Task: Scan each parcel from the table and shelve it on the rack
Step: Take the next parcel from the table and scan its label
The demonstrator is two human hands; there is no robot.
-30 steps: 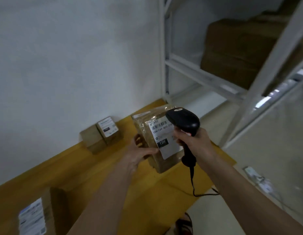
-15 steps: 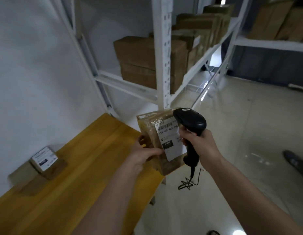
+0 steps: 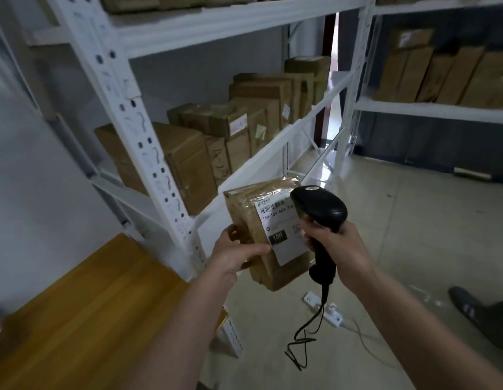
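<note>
My left hand [image 3: 235, 254] grips a brown taped parcel [image 3: 251, 212] by its left side, thumb across the front beside the white label marked 15H. The parcel is held in the air, off the yellow table [image 3: 84, 311], in front of the white rack [image 3: 149, 153]. My right hand [image 3: 336, 247] grips the handle of a black barcode scanner [image 3: 319, 209], whose head sits over the label's right edge. The scanner's cable [image 3: 306, 333] hangs down toward the floor.
The rack's shelf holds several brown boxes [image 3: 188, 161] in a row. A second rack [image 3: 430, 108] with parcels stands at the right. A white power strip [image 3: 326, 309] lies on the tiled floor. A person's shoe [image 3: 466, 305] shows at the right edge.
The view has swung right from the table toward the rack. The parcel has left the tabletop and moves with both hands toward the shelves; the scanner stays over the label.
</note>
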